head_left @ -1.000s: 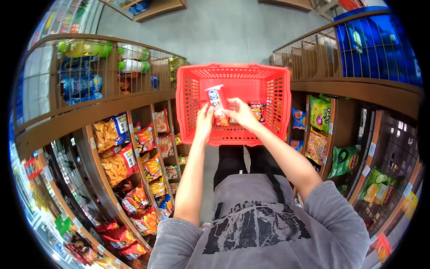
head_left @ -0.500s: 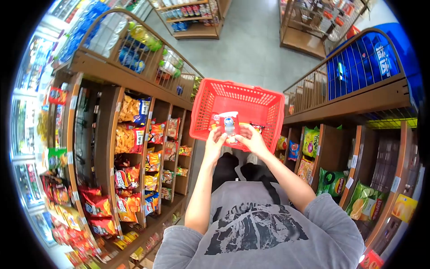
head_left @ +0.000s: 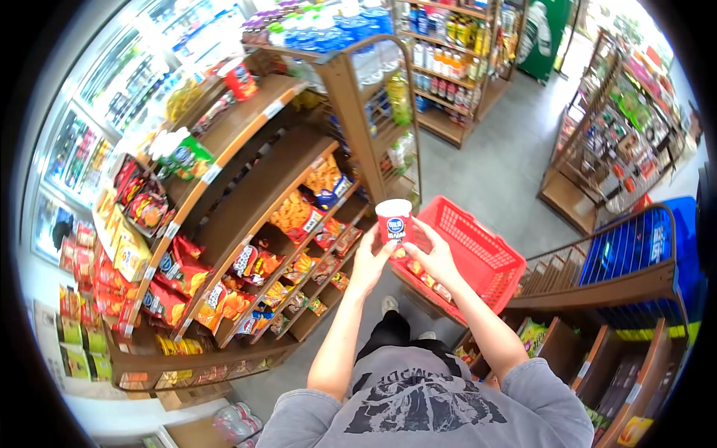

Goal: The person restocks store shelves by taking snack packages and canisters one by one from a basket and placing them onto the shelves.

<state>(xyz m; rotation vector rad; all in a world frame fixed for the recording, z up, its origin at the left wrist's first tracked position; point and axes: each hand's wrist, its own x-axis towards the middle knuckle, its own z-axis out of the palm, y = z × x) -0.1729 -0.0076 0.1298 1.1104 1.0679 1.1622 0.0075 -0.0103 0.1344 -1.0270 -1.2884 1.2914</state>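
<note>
Between my two hands is a red paper snack cup with a white top point(head_left: 395, 224) and a round blue label on its front. My left hand point(head_left: 369, 257) closes on the cup's left side, its thumb near the bottom. From the other side my right hand point(head_left: 433, 257) grips it, thumb against the lower front. The cup is upright and held in front of my chest. Just right of it and lower stands a red shopping basket point(head_left: 489, 261) with a few small colourful packets inside, partly hidden by my right forearm.
A stepped shelf point(head_left: 243, 131) with several chip bags curves along my left. On its upper tier sits a similar red cup point(head_left: 239, 80). Another wooden rack point(head_left: 553, 343) is at the lower right. Grey floor point(head_left: 497, 160) runs ahead between shelf units. Glass-door fridges point(head_left: 78, 149) line the left.
My view has turned left. The cup, held in both hands, has moved from over the basket to its left and now shows upright. The basket appears farther right.
</note>
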